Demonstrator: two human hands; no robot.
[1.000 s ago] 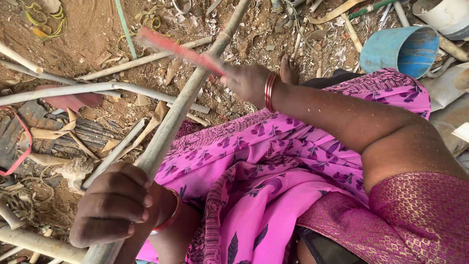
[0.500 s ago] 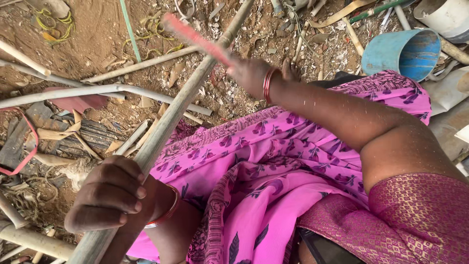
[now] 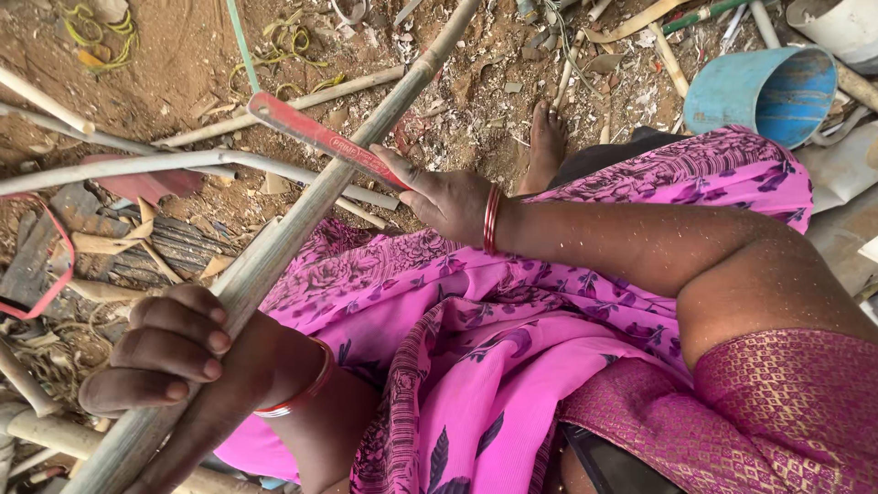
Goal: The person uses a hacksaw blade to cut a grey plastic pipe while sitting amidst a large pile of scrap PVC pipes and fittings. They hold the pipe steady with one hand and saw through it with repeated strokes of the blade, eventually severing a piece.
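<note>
Running from 7 to 1 o'clock, the pole [image 3: 302, 220] is gripped low by the left hand [image 3: 169, 352] while the right hand [image 3: 444, 197] clasps a red blade [image 3: 320, 139] laid across it, pointing to 10 o'clock

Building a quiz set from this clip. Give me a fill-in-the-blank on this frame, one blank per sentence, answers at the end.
1. The left hand grips a long bamboo ____.
2. The right hand holds a red-handled blade laid ____ the bamboo pole.
3. The tub lying on its side at upper right is coloured ____.
4. Each wrist wears a ____ bangle.

Missing words: pole; across; blue; red
</note>
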